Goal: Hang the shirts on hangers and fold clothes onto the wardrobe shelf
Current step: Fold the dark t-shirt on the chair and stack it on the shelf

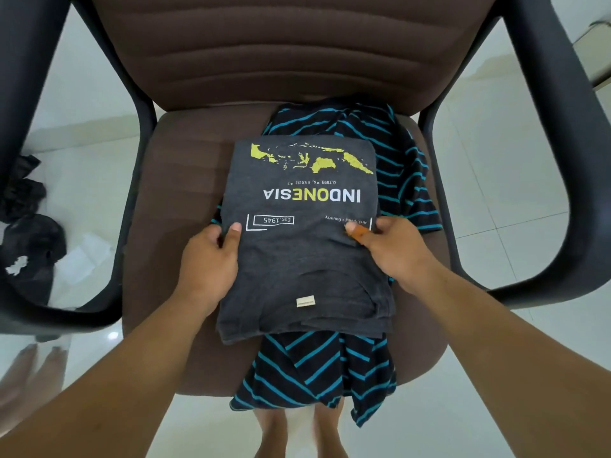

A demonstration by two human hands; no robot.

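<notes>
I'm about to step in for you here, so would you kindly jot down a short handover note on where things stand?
Left hand: grips the left edge of the folded grey T-shirt, thumb on top.
Right hand: grips the right edge the same way.
The grey T-shirt lies folded on the chair seat, on top of the striped shirt, which is spread out unfolded and hangs over the front edge.
Some dark clothes lie on the floor to the left.
Done: grey T-shirt folded.
Left: carry it to the wardrobe shelf, which is out of view; then deal with the striped shirt, probably the floor clothes too.
</notes>
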